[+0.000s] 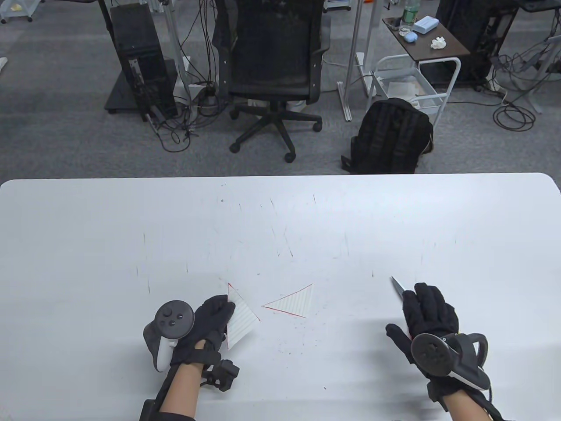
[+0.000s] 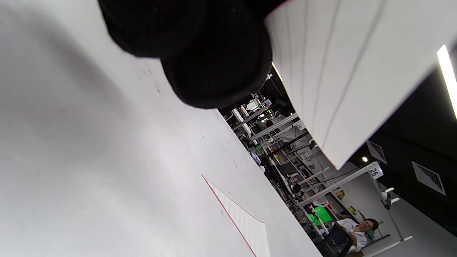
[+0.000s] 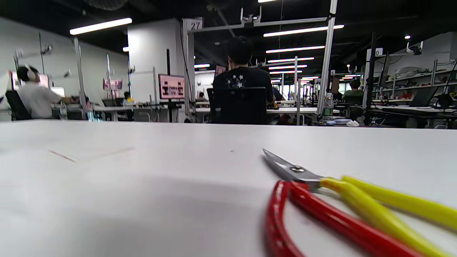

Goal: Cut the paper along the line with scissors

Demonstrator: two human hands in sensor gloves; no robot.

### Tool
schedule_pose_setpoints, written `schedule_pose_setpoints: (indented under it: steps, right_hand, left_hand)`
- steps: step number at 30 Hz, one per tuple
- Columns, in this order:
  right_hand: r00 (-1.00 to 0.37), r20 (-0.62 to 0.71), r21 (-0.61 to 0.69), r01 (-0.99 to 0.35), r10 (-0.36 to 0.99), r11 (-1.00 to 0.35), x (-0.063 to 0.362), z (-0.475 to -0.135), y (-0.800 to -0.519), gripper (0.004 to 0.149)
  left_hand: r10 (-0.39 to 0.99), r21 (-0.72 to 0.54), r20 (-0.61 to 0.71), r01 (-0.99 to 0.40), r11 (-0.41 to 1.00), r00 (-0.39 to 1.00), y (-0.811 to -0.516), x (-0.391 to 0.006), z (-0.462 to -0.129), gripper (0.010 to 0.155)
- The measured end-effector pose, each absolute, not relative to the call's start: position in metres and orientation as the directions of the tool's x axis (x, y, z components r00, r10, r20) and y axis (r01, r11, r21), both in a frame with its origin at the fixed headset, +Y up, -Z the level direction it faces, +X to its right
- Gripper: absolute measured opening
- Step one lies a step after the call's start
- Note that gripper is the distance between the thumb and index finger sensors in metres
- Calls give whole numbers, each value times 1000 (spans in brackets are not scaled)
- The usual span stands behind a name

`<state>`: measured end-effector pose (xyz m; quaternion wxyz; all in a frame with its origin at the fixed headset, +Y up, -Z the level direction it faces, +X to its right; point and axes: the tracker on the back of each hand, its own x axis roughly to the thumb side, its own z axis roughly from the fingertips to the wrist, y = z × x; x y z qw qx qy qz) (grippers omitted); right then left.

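Carrying it all: a white table (image 1: 280, 210), scuffed with pen marks. Lying flat near its front edge, a lined paper triangle (image 1: 292, 301); resting well to the right, scissors (image 3: 321, 189).

A white worktop (image 1: 394, 219), marked with faint pen strokes, fills the lower half of the frame. Beyond it on grey carpet, a black office chair (image 1: 274, 66) stands top centre, a computer tower (image 1: 140, 61) upper left, a black backpack (image 1: 390, 136) right of centre, and a small cart (image 1: 423, 39) upper right.
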<state>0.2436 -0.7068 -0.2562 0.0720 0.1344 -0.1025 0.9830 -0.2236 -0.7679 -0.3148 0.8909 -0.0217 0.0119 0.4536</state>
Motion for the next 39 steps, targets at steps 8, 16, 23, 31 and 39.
schedule_pose_setpoints:
  steps: [8, 16, 23, 31, 39]
  right_hand:
    - [-912, 337, -196, -311, 234, -930, 237, -244, -693, 79]
    - [-907, 328, -160, -330, 265, -931, 239, -246, -696, 79]
    - [-926, 292, -149, -290, 238, -945, 241, -249, -700, 79]
    - [-963, 240, -209, -173, 121, -963, 246, -250, -699, 82]
    - [-969, 247, -213, -79, 25, -974, 241, -249, -701, 80]
  left_hand:
    - [724, -10, -48, -725, 689, 688, -763, -223, -314, 41]
    - [527, -76, -4, -526, 847, 850, -761, -218, -314, 95]
    - [351, 56, 154, -363, 930, 924, -730, -224, -301, 70]
    - [-62, 335, 298, -44, 941, 953, -692, -220, -272, 74]
    - [71, 225, 425, -182, 957, 902, -693, -214, -271, 75]
